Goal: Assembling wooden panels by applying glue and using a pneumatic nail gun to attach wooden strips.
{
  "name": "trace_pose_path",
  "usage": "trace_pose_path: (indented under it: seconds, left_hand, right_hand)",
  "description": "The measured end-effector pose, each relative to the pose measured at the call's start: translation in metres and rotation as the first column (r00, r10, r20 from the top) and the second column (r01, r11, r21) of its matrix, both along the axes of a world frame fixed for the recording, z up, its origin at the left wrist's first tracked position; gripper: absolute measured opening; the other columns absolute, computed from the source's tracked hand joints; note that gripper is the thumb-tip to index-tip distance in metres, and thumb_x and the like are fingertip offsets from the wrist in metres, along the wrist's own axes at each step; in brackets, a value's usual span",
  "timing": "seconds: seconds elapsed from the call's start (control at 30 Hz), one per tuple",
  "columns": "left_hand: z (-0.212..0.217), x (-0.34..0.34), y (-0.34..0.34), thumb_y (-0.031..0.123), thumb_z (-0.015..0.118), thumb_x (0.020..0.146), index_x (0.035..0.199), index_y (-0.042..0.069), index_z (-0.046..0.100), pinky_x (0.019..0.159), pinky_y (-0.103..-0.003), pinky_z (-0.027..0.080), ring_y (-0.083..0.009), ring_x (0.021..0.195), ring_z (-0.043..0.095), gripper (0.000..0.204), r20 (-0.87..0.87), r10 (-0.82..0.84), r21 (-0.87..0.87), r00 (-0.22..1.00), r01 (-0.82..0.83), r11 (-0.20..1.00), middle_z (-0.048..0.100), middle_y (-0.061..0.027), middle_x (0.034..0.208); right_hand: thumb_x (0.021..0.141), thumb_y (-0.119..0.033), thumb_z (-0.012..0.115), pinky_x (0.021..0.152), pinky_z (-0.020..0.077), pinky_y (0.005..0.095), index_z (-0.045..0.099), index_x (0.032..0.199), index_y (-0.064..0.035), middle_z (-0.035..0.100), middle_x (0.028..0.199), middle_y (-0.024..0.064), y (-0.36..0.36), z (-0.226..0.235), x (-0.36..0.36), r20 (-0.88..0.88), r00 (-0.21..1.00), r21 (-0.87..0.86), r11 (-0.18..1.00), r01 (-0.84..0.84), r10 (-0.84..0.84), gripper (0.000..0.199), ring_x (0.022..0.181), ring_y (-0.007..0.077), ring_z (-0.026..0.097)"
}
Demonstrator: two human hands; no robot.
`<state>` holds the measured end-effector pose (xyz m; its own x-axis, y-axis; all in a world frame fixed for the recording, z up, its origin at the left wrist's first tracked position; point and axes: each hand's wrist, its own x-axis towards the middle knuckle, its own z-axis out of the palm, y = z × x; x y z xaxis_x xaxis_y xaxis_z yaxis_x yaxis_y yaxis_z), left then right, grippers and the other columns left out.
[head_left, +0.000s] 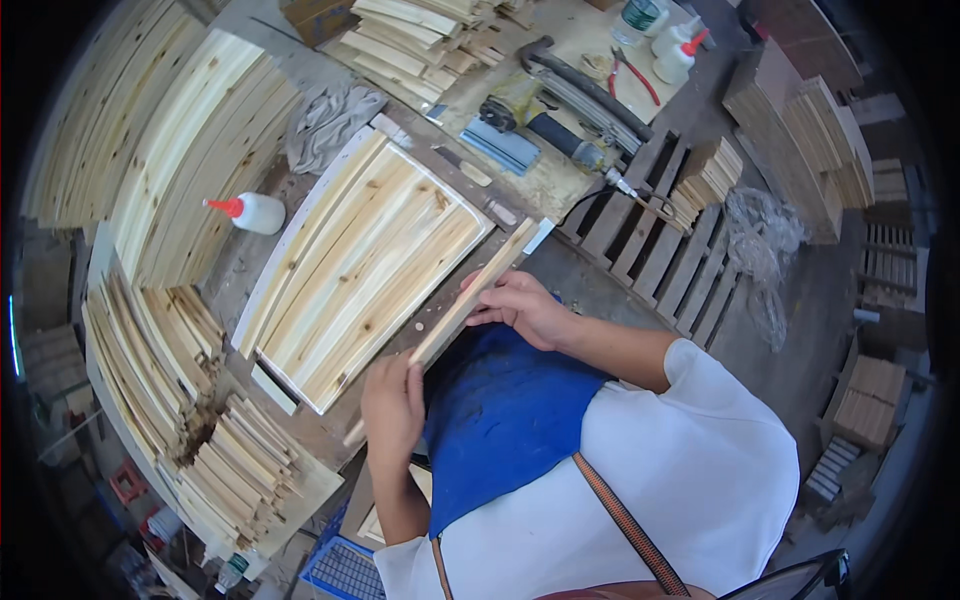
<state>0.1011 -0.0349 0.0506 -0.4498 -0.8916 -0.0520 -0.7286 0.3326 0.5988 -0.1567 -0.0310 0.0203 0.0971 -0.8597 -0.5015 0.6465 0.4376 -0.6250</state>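
We hold a wooden strip (pixel 442 332) in both hands, beside a panel (pixel 375 265).
In the head view, our left hand (pixel 393 403) is closed around the strip's lower part, and our right hand (pixel 528 309) pinches it higher up between thumb and fingers. The strip slants in front of our blue apron (pixel 510 405), along the near side of the bench, where the panel lies. Left of the panel we see a red-tipped bottle (pixel 260 214); stacked slats (pixel 240 470) fill the lower left. Beyond the panel are a power tool (pixel 550 130) and red pliers (pixel 637 80).
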Motion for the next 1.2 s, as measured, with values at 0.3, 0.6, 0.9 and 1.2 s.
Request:
trace_pose_path:
  seconds: [0.3, 0.6, 0.9, 1.2]
  left_hand:
    - [-0.022, 0.016, 0.019, 0.011, 0.080, 0.087, 0.123, 0.006, 0.070, 0.095, -0.048, 0.050, -0.0401, 0.109, 0.062, 0.038, -0.012, 0.227, -0.071, 0.974, -0.227, 0.971, 0.065, -0.0187, 0.114]
    - [-0.049, 0.026, 0.025, 0.023, 0.087, 0.081, 0.124, 0.009, 0.071, 0.093, -0.047, 0.047, -0.0360, 0.102, 0.059, 0.048, 0.030, 0.237, -0.339, 0.971, -0.213, 0.916, 0.063, -0.0128, 0.111]
    - [-0.060, 0.025, 0.026, 0.032, 0.090, 0.075, 0.116, 0.013, 0.075, 0.085, -0.043, 0.046, -0.0301, 0.098, 0.060, 0.047, -0.019, 0.225, -0.469, 0.974, -0.208, 0.858, 0.065, -0.0075, 0.105]
    - [-0.060, 0.010, 0.031, 0.016, 0.091, 0.074, 0.104, 0.011, 0.076, 0.069, -0.040, 0.046, -0.0249, 0.076, 0.063, 0.033, -0.129, 0.071, -0.596, 0.989, -0.135, 0.791, 0.068, -0.0040, 0.087]
  right_hand:
    - [0.102, -0.028, 0.070, 0.061, 0.0585, 0.0295, 0.071, 0.092, 0.0007, 0.075, 0.082, 0.0086, -0.008, 0.001, -0.006, -0.331, 0.765, 0.298, 0.830, -0.471, 0.553, 0.031, 0.071, 0.0163, 0.073]
    - [0.092, -0.016, 0.078, 0.051, 0.0535, 0.0246, 0.067, 0.070, -0.0095, 0.069, 0.069, 0.0027, -0.003, 0.189, -0.033, -0.356, 0.930, -0.930, 0.129, -0.344, -0.089, 0.026, 0.060, 0.0138, 0.068]
    - [0.091, -0.022, 0.080, 0.056, 0.0555, 0.0231, 0.072, 0.076, -0.0099, 0.072, 0.072, 0.0033, -0.016, 0.218, -0.017, -0.305, 0.933, -0.940, -0.096, -0.327, -0.189, 0.021, 0.062, 0.0133, 0.070]
    - [0.095, -0.029, 0.079, 0.051, 0.0498, 0.0263, 0.067, 0.070, -0.0103, 0.069, 0.071, -0.0012, -0.022, 0.192, -0.031, -0.364, 0.813, -0.912, -0.003, -0.410, -0.456, 0.033, 0.059, 0.0150, 0.066]
